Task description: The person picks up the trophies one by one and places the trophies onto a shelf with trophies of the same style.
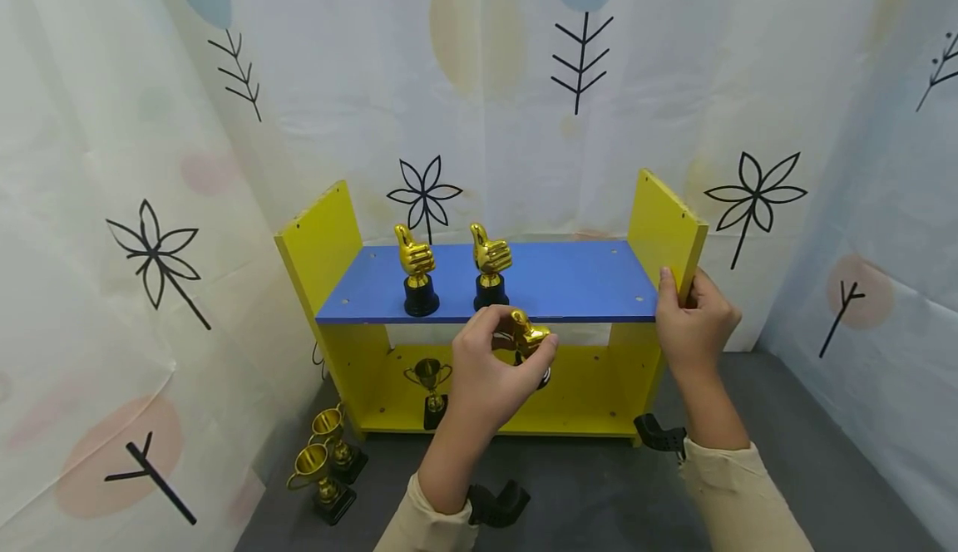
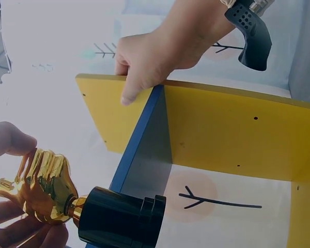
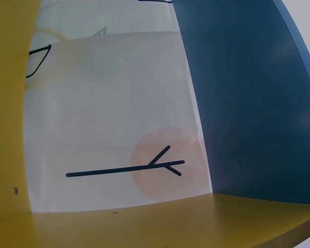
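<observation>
before blue shelf [image 1: 572, 278], left fingers [image 1: 539, 357] pinching partly hidden gold trophy [image 1: 529, 335], right fingers [image 1: 666, 290] gripping yellow panel [image 1: 662, 224]

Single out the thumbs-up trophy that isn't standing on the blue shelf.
It's the trophy gripped in the left hand; the other two thumbs-up trophies stand upright on the blue shelf.

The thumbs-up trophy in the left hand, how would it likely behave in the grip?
The trophy may be slippery, since its gold part looks glossy. It seems stiff, as the fingers leave no visible dent.
</observation>
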Available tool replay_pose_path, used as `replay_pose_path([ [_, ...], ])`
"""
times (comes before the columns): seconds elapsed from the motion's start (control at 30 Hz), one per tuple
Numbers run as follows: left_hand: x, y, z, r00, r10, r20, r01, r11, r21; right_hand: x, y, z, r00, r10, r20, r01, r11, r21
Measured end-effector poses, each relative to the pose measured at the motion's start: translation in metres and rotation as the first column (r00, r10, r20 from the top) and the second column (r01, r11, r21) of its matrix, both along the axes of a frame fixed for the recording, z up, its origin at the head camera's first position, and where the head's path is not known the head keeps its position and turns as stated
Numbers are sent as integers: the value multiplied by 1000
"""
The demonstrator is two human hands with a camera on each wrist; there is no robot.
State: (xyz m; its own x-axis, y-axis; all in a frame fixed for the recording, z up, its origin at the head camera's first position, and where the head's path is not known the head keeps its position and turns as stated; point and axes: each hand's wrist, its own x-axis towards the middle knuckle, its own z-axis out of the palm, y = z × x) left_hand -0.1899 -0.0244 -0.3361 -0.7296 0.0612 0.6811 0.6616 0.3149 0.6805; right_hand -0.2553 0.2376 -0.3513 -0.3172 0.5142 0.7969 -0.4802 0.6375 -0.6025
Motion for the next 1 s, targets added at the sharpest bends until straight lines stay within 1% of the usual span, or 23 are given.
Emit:
replay_pose_path([
  [0.13,-1,2,3,1000,1,-3,-1,1000,-3,0,0,-1,1000,-1,13,1,1000,-2],
  [0.3,-5,5,11,999,-20,-26,20,1000,-15,3,-1,0,999,-5,35,5,1000,2],
  [0.4,-7,6,13,999,-25,-31,24,999,-25,4,-1,1,999,-2,33,2,1000,7],
  [0.57,-9,8,16,999,-16,-52,14,999,-38,1,0,1,1000,8,19,-8,1000,13],
  [0.83,-10,10,25,998,-28,-64,25,999,-38,1,0,0,1000,-4,21,4,1000,-1],
  [1.0,-10,13,30,997,-23,-79,20,999,-48,0,-1,1,1000,-12,17,11,1000,5],
])
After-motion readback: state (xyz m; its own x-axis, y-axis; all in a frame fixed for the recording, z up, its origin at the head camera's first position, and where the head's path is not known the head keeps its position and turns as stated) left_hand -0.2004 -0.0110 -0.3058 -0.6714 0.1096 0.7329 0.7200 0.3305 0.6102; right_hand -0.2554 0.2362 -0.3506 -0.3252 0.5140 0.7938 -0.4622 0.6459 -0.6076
